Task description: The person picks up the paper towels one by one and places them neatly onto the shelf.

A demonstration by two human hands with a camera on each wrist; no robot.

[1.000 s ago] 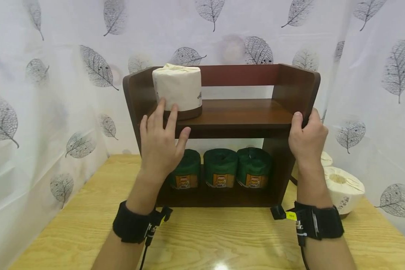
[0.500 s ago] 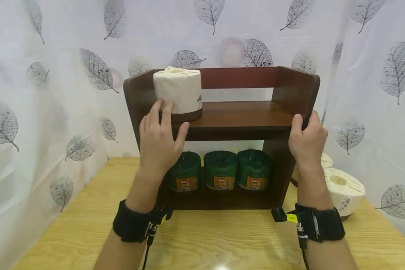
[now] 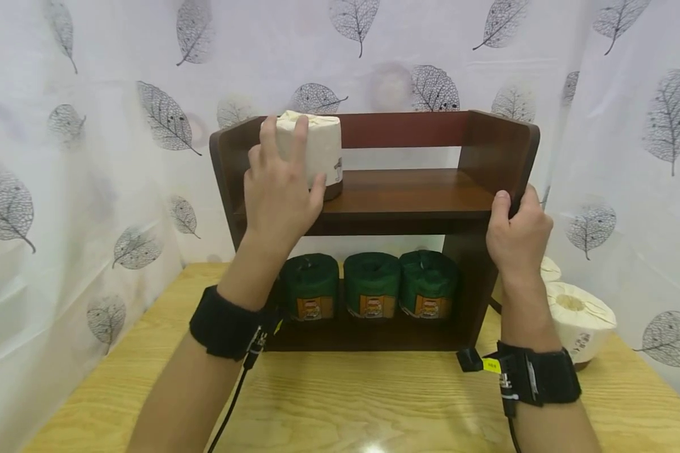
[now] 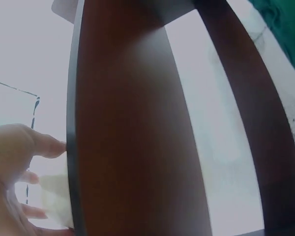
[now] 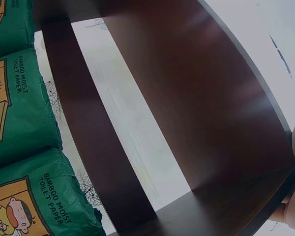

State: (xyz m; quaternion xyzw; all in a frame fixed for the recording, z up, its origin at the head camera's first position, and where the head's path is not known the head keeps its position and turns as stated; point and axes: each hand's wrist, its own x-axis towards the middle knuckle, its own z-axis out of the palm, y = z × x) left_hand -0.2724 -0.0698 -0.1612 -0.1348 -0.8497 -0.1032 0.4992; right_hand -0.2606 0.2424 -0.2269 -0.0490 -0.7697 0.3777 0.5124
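A white-wrapped toilet paper roll [image 3: 327, 148] with a brown base band stands at the left end of the dark wooden shelf's [image 3: 413, 189] upper board. My left hand [image 3: 279, 195] lies against the front of this roll, fingers reaching up to its top edge and thumb low at its right. In the left wrist view, the fingers [image 4: 33, 211] are spread beside the pale roll [image 4: 54, 189], beyond the board's edge. My right hand [image 3: 519, 236] grips the shelf's right side panel, thumb on the inner face and fingers behind.
Three green toilet paper rolls [image 3: 372, 284] stand in a row on the lower board. To the right of the shelf, a white roll [image 3: 580, 321] sits on the wooden table [image 3: 362, 396], another partly hidden behind it. A leaf-patterned curtain [image 3: 164, 119] surrounds the table.
My left hand has moved up and slightly right, from the roll's lower front to its top edge. The right hand keeps its grip; the roll looks almost unmoved.
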